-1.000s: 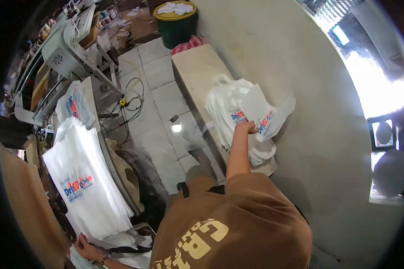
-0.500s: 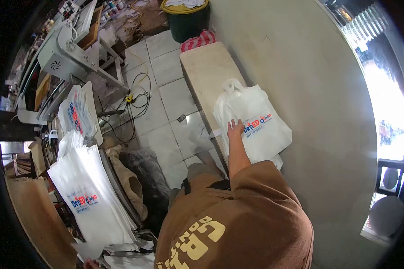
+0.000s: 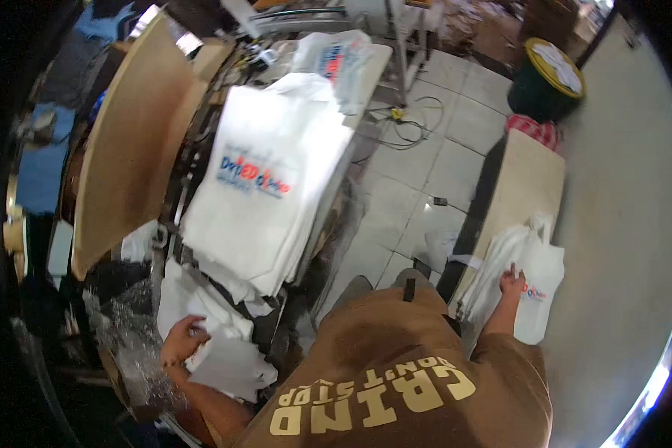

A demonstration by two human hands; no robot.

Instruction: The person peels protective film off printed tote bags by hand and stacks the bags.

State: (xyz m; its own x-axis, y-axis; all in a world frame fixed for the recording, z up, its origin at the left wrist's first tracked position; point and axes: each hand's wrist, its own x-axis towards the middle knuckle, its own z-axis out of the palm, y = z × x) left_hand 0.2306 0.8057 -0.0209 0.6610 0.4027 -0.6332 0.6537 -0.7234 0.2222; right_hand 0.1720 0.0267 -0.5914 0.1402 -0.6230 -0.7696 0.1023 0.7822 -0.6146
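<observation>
On the right, my right hand (image 3: 511, 280) rests on a stack of white cloth bags (image 3: 539, 261) with red and blue "DepED" print, its fingers apart. The bags lie on a long bench, handles toward the far end. At the lower left, my left hand (image 3: 184, 341) is over loose white bags (image 3: 179, 295), its fingers curved and parted. A pale sheet (image 3: 231, 367) lies just below that hand; whether the hand touches it is unclear. Ahead of my left hand lies a thick pile of printed white bags (image 3: 254, 179).
The bench (image 3: 523, 175) runs along the right wall. A green bin with a yellow rim (image 3: 549, 82) stands at its far end. Cables (image 3: 407, 127) trail over the tiled floor. Left of the pile stands a curved brown board (image 3: 138, 142), with clear plastic (image 3: 138, 355) below it.
My view has turned left, bringing the large bag pile toward the middle. My left hand has come up from the bottom edge over the loose white bags. My right hand stays on the bench bags.
</observation>
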